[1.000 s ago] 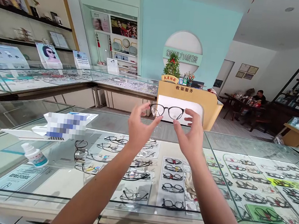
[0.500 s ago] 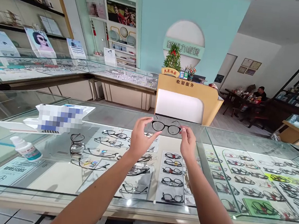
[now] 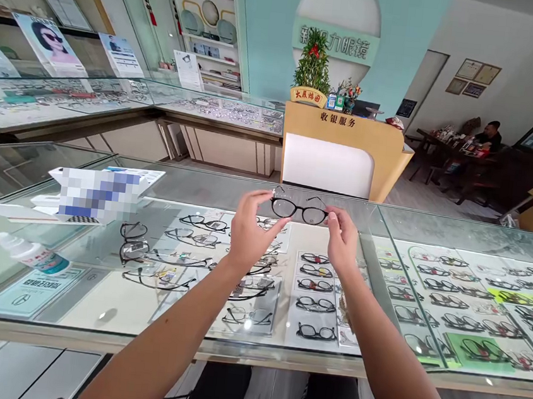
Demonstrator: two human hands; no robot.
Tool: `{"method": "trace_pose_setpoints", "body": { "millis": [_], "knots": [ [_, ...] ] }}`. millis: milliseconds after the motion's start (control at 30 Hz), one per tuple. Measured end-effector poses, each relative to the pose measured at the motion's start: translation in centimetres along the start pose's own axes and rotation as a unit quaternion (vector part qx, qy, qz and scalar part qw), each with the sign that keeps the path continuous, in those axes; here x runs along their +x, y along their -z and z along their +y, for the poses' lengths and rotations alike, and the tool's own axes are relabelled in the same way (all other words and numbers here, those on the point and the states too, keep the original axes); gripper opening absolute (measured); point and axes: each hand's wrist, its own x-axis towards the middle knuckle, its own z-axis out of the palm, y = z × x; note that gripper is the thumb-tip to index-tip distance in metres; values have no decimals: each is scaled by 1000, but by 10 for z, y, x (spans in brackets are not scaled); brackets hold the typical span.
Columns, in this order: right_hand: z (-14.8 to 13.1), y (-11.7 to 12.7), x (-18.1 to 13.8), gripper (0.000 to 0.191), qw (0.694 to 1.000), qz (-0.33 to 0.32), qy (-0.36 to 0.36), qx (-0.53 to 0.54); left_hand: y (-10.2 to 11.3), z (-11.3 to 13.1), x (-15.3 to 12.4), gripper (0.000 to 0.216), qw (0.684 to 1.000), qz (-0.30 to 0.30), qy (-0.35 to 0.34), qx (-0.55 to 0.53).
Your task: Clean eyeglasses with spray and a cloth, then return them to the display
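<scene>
Both my hands hold up one pair of black round-rimmed glasses (image 3: 299, 211) above the glass display counter (image 3: 192, 182). My left hand (image 3: 251, 229) pinches the frame at its left corner, with the thumb under the left lens. At the opposite corner, the fingers of my right hand (image 3: 342, 236) are closed on the frame near the hinge. The temples are unfolded and point away from me. Beneath my hands, rows of glasses (image 3: 315, 304) lie inside the counter; my forearms hide some of them.
To the left are a white spray bottle (image 3: 29, 253), a white box (image 3: 90, 197) and some loose glasses (image 3: 134, 243). Across the aisle stands a wooden cashier desk (image 3: 345, 131) bearing a plant (image 3: 313, 68). A person (image 3: 489, 137) sits at a dark table at the far right.
My view has tilted down and come nearer the counter, so the background sits higher. Both hands keep the same hold on the glasses.
</scene>
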Motion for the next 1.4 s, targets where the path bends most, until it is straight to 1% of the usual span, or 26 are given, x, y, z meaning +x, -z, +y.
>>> {"method": "trace_pose_setpoints", "body": {
  "millis": [200,300,433,633,867,1067,1267,1400],
  "knots": [
    [2,-1,-1,51,1000,-3,-2,5,-1,0,0,55,1000,-6,-1,-13],
    [3,-1,-2,53,1000,-6,-12,9,-1,1,0,55,1000,-11,10,-15],
    [1,-2,-2,54,999,-16,-27,35,-1,0,1,55,999,-21,26,-16],
    [-8,-3,-1,52,995,-33,-20,94,-1,0,2,54,999,-31,31,-25],
    [-10,-3,0,56,993,-52,-38,103,0,0,1,54,997,-51,58,-20],
    [-8,-3,2,58,989,-66,-61,119,-1,-1,1,54,997,-51,59,-22],
    [-4,-6,3,49,978,-72,-86,174,-1,-2,0,54,996,-59,68,-20],
    [-3,-5,4,49,980,-73,-93,160,-2,-3,0,54,997,-50,55,-30]
  ]
}}
